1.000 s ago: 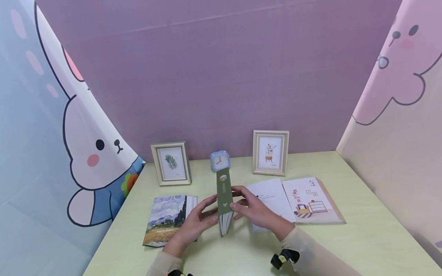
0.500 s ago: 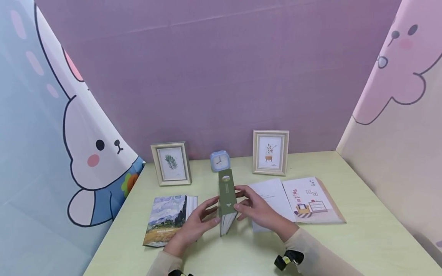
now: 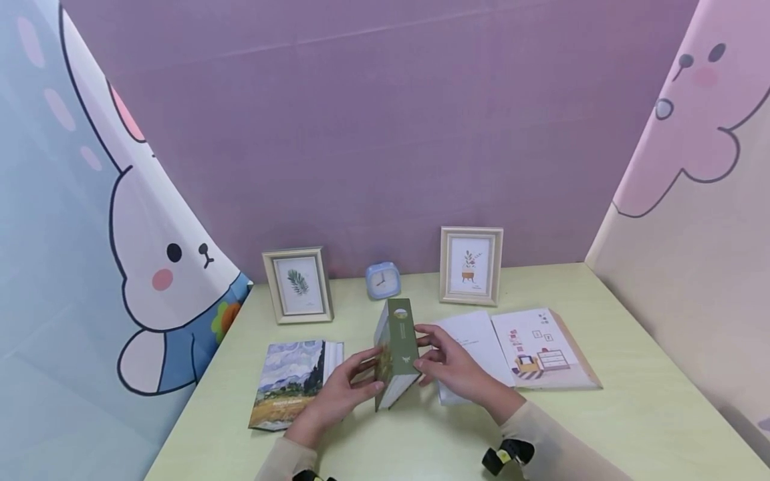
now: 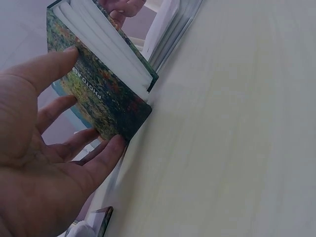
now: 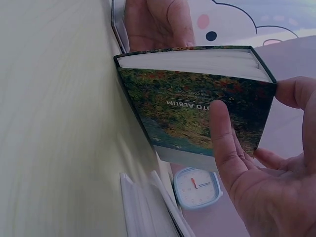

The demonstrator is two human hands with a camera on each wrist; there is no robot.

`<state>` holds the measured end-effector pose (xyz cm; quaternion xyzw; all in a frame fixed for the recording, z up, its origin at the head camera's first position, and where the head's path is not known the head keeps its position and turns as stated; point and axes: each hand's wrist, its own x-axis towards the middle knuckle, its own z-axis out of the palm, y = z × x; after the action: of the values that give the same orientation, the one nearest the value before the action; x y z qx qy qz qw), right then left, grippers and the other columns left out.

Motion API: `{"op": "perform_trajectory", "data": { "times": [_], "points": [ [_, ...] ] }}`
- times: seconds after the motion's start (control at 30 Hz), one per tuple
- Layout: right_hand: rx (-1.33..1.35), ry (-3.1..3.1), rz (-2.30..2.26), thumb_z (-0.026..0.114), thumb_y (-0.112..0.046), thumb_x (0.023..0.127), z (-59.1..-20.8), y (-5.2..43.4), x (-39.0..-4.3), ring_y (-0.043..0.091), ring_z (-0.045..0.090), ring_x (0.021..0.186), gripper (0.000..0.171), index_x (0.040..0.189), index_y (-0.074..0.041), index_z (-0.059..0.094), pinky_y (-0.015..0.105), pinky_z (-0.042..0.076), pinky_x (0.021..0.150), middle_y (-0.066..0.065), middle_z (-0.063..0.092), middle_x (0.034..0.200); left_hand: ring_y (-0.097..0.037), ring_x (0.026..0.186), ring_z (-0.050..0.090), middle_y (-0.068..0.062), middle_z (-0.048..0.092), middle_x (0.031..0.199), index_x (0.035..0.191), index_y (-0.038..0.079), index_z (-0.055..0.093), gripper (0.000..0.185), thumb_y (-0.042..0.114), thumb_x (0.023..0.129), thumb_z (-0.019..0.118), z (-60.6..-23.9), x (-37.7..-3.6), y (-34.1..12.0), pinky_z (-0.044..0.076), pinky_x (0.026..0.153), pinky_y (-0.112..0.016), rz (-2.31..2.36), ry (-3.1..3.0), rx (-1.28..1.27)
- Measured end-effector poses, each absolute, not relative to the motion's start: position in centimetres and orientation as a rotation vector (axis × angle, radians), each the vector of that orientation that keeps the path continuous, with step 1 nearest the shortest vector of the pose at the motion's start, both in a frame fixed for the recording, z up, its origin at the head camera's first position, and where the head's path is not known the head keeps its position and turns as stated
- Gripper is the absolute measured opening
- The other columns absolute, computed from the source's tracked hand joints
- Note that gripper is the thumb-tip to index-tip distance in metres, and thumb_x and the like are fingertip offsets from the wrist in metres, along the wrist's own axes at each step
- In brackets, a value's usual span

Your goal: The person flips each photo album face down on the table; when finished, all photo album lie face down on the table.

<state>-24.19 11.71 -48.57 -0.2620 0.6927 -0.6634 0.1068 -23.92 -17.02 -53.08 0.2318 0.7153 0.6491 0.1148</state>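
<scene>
Album (image 3: 397, 354) tilted further left; left hand (image 3: 337, 394), right hand (image 3: 454, 367) clasp its covers.

Both arms are wearing long, pale beige sleeves (image 3: 541, 441) that are reaching down to the wrists; the left hand (image 3: 334, 395) and the right hand (image 3: 460, 369) are showing bare, with no rings or gloves; a small black device with a yellow mark (image 3: 506, 454) is sitting strapped at the right wrist; another black strap is peeking out at the left wrist (image 3: 309, 475).

album cover (image 5: 197, 111) | txt "PHOTO ALBUM", partly hidden | other txt unreadable
</scene>
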Motion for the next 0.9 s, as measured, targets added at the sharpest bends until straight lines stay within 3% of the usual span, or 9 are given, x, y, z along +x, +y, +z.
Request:
{"op": "perform_trajectory", "data": {
  "times": [0.2,0.47,0.9],
  "points": [
    [-0.767,2.047,-2.008,0.067,0.0,0.1,-48.6,11.6,-24.1,0.026,0.069,0.099,0.063,0.156,0.004,0.037,0.052,0.065,0.078,0.034,0.047,0.14,-0.049,0.147,0.036,-0.026,0.038,0.161,0.158,0.003,0.041,0.07,0.004,0.097,0.074,-53.0,-23.8,-17.1,0.041,0.117,-0.05,1.886,2.126,0.68],
    [-0.754,2.061,-2.024,0.069,0.001,0.098,-49.1,11.7,-24.3,0.033,0.067,0.103,0.06,0.153,0.002,0.044,0.044,0.065,0.079,0.03,0.05,0.139,-0.045,0.145,0.04,-0.022,0.045,0.157,0.155,0.001,0.044,0.067,0.005,0.096,0.075,-53.1,-23.9,-17.1,0.035,0.121,-0.057,1.847,2.214,0.681],
    [-0.692,2.199,-1.946,0.071,0.001,0.096,-49.6,11.9,-24.4,0.035,0.066,0.106,0.057,0.149,0.002,0.05,0.033,0.064,0.08,0.024,0.053,0.139,-0.045,0.15,0.034,-0.021,0.039,0.162,0.155,0.005,0.044,0.069,0.009,0.094,0.078,-52.9,-23.6,-17.0,0.031,0.122,-0.055,1.814,2.221,0.642]
  ]
}}
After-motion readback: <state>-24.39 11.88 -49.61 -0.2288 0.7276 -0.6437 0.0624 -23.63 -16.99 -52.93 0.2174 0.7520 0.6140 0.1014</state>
